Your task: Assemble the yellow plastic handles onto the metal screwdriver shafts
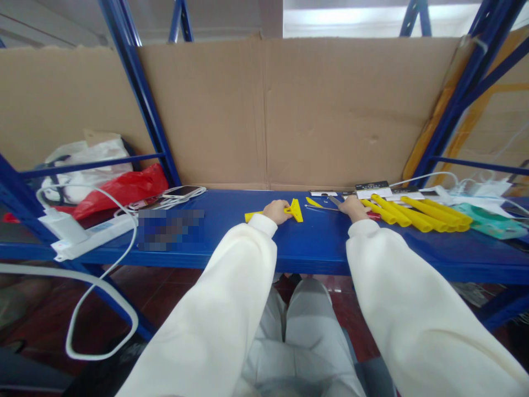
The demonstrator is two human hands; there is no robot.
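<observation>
A blue tabletop [231, 201] spreads beneath both hands, with a cardboard sheet [264, 110] standing upright beyond the fingers and blue metal posts [146, 99] rising to either side; dark red flooring [165, 292] shows below and nearer than the hands. Well out past the left fingers are a phone [182, 191], a red bag [128, 190] and a white power strip [97, 237], while yellow tubes [425, 213] lie in a row just outside the right fingers, a teal packet [491, 220] beyond them. Between the left fingers and the power strip, a pixelated patch [170, 229] hides whatever is there. The left hand [278, 211] covers the middle of a yellow tool [296, 211], its fingers closed around it: the flared head sticks out to their right, the handle end to their left. The right hand [354, 208] masks much of what is under it; a flat grey piece [335, 203] and a thin metal shaft [320, 207] point leftward from its fingers, and I cannot tell whether they grip either. A yellow sliver [314, 202] lies between the two hands.
</observation>
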